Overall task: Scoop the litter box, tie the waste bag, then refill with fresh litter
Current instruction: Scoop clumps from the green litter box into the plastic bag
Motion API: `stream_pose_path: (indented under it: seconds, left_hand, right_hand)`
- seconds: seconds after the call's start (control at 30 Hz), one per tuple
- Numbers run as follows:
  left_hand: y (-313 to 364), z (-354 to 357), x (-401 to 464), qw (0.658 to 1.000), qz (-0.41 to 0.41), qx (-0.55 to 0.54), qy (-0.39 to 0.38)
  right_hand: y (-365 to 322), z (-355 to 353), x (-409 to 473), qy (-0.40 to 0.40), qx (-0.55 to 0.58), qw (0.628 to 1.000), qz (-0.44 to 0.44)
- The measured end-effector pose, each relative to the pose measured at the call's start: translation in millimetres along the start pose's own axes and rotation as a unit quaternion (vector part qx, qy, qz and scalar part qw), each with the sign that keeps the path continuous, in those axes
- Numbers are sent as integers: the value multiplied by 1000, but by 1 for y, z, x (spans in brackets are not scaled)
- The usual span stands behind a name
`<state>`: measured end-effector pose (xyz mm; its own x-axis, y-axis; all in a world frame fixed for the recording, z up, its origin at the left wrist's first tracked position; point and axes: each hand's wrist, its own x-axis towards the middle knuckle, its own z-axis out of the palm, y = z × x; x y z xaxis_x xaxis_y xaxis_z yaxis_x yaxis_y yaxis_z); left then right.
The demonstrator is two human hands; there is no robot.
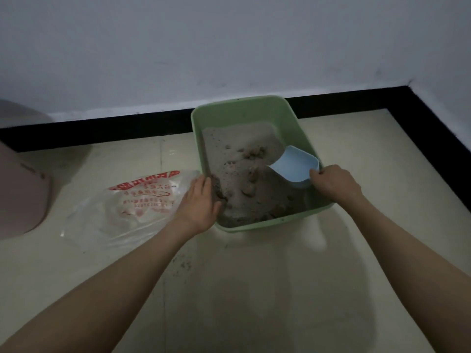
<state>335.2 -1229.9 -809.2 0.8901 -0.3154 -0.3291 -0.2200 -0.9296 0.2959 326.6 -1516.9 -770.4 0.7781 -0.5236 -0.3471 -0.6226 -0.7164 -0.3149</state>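
**Both hands at the litter box, scoop in the right**

A green plastic litter box (254, 108) sits on the pale tiled floor (280, 289), its far end close to the black skirting (102, 128) along the grey wall (229, 42). Inside it lies greyish-brown litter (237, 159), heaped unevenly, with darker clumps (254, 151) near the middle and more along the near and left sides.

The right hand (334, 183) is at the box's right rim, its fingers curled round the handle end of a light blue scoop (295, 166). The scoop's open mouth points left into the box and rests on the litter by the right wall.

The left hand (201, 202) lies over the box's left rim near the near-left corner, fingers bent over the edge and touching the litter there; whether they clasp the rim cannot be told.

Just left of the box, touching or nearly touching its left wall, a clear plastic bag (132, 207) with red printing lies crumpled on the floor. At the floor's far left edge stands a pinkish rounded object (20, 189), only partly in view. A few grains of litter are scattered on the tiles (186, 264) in front of the box.
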Motion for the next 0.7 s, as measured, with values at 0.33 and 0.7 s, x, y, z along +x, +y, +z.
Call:
stream_pose_path:
  seconds: [0.33,0.7]
  left_hand:
    - [3,32,15,992,-48,-81,81]
    - [8,35,28,981,-80,-117,133]
  right_hand:
    - [-1,5,17,-13,-134,989,-61]
    - [-19,-1,25,34,-220,971,-93]
